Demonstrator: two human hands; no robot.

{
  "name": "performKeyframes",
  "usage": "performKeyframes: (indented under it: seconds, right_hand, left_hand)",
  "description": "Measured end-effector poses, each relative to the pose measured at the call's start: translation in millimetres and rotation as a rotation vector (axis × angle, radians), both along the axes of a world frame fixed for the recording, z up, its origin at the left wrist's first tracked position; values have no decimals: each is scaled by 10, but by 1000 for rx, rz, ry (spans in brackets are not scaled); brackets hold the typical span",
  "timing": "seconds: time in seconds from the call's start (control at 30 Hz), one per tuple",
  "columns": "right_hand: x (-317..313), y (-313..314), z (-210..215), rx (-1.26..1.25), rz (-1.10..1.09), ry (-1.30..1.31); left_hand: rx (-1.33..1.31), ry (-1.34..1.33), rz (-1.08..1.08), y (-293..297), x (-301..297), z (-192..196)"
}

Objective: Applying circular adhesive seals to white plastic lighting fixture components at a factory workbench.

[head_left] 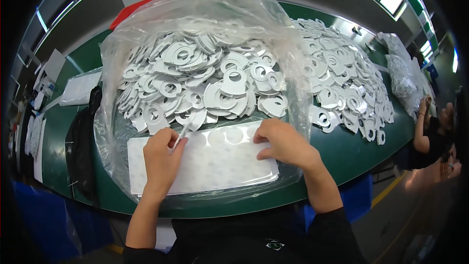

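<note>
Your left hand's (pixel 162 160) fingers are pinching a thin pale part (pixel 185 130) near the tabletop's (pixel 364 154) front edge; your right hand's (pixel 287 143) are standing partly open, visibly gripping nothing. You are probably handling something light, stiff, slippery; rim hold advised.

We look down from the wearer's head, fisheye-wide, close over the bench (pixel 351 159), torso (pixel 220 239) at 6 o'clock.

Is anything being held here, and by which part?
The left hand pinches a thin white piece, seen edge-on, by its opposite sides. Whether the right hand, over the white sheet, grips anything cannot be told.
</note>
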State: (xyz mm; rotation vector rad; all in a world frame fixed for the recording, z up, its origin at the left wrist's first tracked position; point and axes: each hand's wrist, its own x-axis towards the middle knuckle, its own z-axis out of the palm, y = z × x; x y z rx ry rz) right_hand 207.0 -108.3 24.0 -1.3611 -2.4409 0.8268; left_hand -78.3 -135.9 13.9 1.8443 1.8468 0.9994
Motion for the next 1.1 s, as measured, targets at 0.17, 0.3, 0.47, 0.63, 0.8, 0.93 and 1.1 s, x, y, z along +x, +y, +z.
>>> performKeyframes:
  seconds: [0.17, 0.3, 0.47, 0.63, 0.8, 0.93, 1.1]
  right_hand:
    - [-22, 6, -6, 32, 6, -39]
    - [-49, 37, 27, -20, 25, -54]
    - [50, -25, -35, 8, 39, -22]
    - [132, 26, 168, -59, 220, 108]
    - [373, 64, 381, -385, 239, 874]
    - [73, 153, 91, -305, -208, 981]
    - [-116, 175, -143, -521, -313, 1044]
  left_hand:
    - [-84, -548, -365, 189, 393, 194]
    - [-613, -1577, -508, 437, 738, -33]
    - [-847, -1998, -509, 454, 1030, -250]
    - [-869, -1859, -519, 441, 959, -431]
    - [-837, -1671, -567, 432, 1028, -390]
    - [-841, -1615, -549, 416, 1048, -363]
    - [-820, -1656, -592, 427, 1020, -387]
